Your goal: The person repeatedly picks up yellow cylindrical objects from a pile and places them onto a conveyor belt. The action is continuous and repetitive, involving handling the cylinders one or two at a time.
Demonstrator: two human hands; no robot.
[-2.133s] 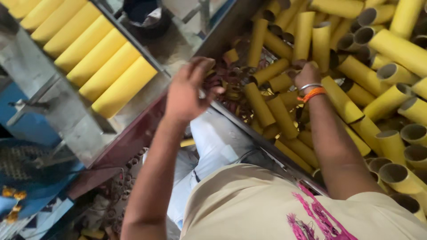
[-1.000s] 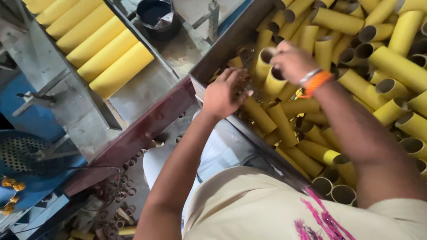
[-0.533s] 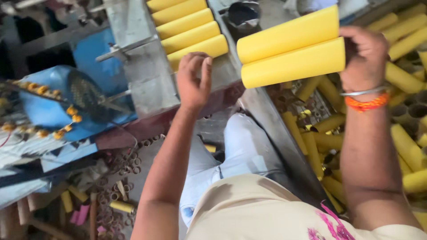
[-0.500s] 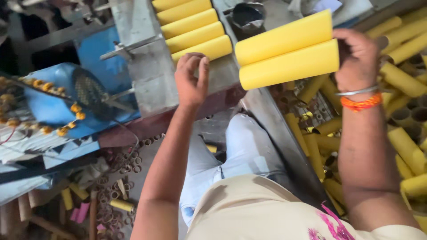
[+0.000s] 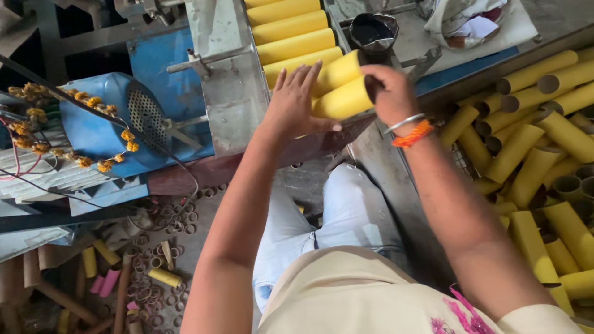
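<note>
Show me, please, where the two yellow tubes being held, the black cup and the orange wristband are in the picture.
Held yellow tubes (image 5: 341,86): head view, on the side of the lower tube.
Black cup (image 5: 373,32): head view, on its dark inside.
Orange wristband (image 5: 413,134): head view, on the band across the right wrist.

Matt yellow cardboard tubes (image 5: 339,86) with smooth paper skins, lying on a dull, scuffed grey metal tray (image 5: 232,93); glossy blue-painted metal housing (image 5: 105,124) with a perforated grille; soft pale denim trousers (image 5: 346,216); rough, littered concrete floor (image 5: 204,216).
</note>
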